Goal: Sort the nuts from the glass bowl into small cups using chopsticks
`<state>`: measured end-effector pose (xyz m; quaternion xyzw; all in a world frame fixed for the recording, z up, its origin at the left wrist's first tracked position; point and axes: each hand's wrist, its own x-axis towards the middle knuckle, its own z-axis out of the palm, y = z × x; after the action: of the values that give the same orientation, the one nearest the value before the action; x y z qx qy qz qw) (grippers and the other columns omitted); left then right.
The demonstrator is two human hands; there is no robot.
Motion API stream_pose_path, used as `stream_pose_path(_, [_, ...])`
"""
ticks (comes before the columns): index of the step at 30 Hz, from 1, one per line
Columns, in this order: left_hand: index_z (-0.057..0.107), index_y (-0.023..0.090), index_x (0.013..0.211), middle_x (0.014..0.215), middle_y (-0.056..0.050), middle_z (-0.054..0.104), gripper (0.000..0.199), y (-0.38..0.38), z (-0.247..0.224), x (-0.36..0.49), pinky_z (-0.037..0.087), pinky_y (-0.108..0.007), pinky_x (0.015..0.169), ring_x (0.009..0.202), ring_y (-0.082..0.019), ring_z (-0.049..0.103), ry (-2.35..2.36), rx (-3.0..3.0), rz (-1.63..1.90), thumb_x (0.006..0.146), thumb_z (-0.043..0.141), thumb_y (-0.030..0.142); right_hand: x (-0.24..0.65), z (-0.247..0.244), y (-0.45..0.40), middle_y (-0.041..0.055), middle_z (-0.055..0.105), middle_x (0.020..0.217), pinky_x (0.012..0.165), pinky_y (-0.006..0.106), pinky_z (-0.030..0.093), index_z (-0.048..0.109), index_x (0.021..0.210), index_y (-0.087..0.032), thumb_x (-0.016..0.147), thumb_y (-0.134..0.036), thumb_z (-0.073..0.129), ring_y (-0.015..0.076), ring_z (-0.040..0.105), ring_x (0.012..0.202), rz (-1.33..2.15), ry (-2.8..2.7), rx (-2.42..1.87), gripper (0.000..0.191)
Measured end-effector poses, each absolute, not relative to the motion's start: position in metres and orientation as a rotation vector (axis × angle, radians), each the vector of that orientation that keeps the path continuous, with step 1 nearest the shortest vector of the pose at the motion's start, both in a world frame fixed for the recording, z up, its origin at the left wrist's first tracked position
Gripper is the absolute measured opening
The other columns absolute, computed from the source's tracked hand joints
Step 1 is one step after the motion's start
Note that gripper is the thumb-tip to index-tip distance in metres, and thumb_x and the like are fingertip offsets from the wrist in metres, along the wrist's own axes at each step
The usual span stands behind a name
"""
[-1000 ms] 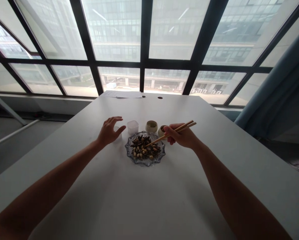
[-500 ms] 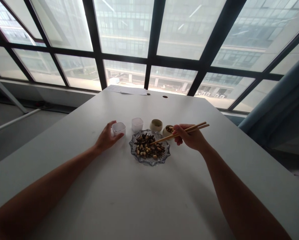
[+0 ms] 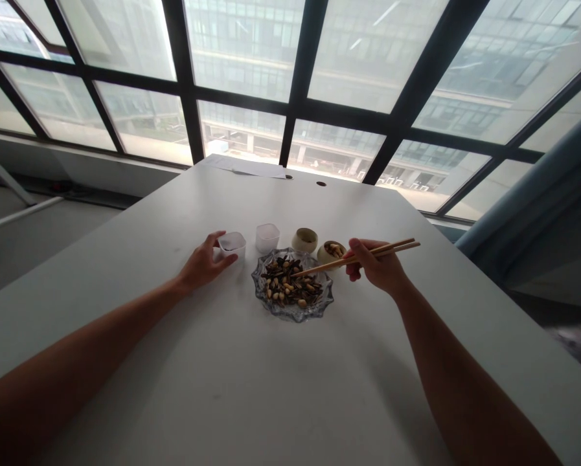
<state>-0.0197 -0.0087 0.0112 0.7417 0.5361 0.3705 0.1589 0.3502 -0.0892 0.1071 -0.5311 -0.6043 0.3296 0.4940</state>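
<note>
So the glass dish [image 3: 293,316] sits mid-table with a messy pile of seeds and nuts [image 3: 286,285] in it, and the right hand [image 3: 375,264] is closed around a pair of chopsticks [image 3: 326,265], tips down in the pile. They cross right in front of a round cup [image 3: 331,254] holding some nuts, so that one's partly blocked. Another round cup [image 3: 304,240] stands beside it, behind the dish, then a clear square tub [image 3: 267,239]. The left hand [image 3: 203,262] is half open, thumb and fingers curved around a second clear tub [image 3: 232,244] with something dark in the bottom; can't tell if it's actually gripping. Farther back on the white table [image 3: 251,388] there's some paper [image 3: 244,166] and two dark holes, next to a big window [image 3: 241,58]. Blue curtain [image 3: 528,200] off to the right, well apart from everything.
</note>
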Motion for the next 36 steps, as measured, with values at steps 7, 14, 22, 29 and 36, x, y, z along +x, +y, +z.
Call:
stream_pose_path(7, [0.046,0.019,0.139,0.112,-0.013,0.068,0.081,-0.010,0.014,-0.018,0.053,-0.042,0.088,0.097,-0.028,0.067,1.529,2.122,1.026,0.076,0.062,0.068,0.365,0.086,-0.072,0.0011,0.055,0.038,0.027,0.023,0.038,0.064,0.059,-0.016,0.065,-0.069,0.077,0.0118,0.048,0.029,0.911,-1.162,-1.224,0.055])
stream_pose_path(14, [0.047,0.020,0.138,0.111,-0.012,0.068,0.078,-0.012,0.015,-0.017,0.054,-0.041,0.087,0.095,-0.027,0.067,1.520,2.130,1.030,0.077,0.062,0.065,0.366,0.076,-0.068,0.0011,0.056,0.038,0.028,0.024,0.040,0.063,0.062,-0.016,0.066,-0.072,0.074,0.0123,0.049,0.029,0.884,-1.157,-1.231,0.057])
stream_pose_path(22, [0.045,0.021,0.140,0.110,-0.011,0.068,0.077,-0.013,0.017,-0.017,0.053,-0.042,0.088,0.095,-0.026,0.067,1.521,2.126,0.994,0.078,0.061,0.065,0.368,0.084,-0.070,0.0008,0.058,0.044,0.034,0.028,0.044,0.062,0.064,-0.019,0.074,-0.077,0.063,0.0144,0.053,0.033,0.662,-1.216,-1.122,0.058])
stream_pose_path(29, [0.045,0.020,0.140,0.113,-0.013,0.068,0.077,-0.014,0.018,-0.017,0.054,-0.042,0.087,0.096,-0.027,0.067,1.510,2.120,0.985,0.078,0.061,0.064,0.365,0.078,-0.073,0.0016,0.065,0.053,0.044,0.029,0.049,0.066,0.073,-0.017,0.083,-0.068,0.061,0.0155,0.061,0.042,0.315,-1.152,-1.192,0.052])
stream_pose_path(36, [0.045,0.020,0.140,0.113,-0.013,0.068,0.078,-0.014,0.018,-0.017,0.053,-0.042,0.087,0.097,-0.028,0.067,1.521,2.125,0.989,0.078,0.061,0.064,0.364,0.075,-0.073,0.0042,0.068,0.058,0.047,0.028,0.052,0.067,0.075,-0.017,0.085,-0.069,0.057,0.0162,0.064,0.048,0.318,-1.275,-1.270,0.054])
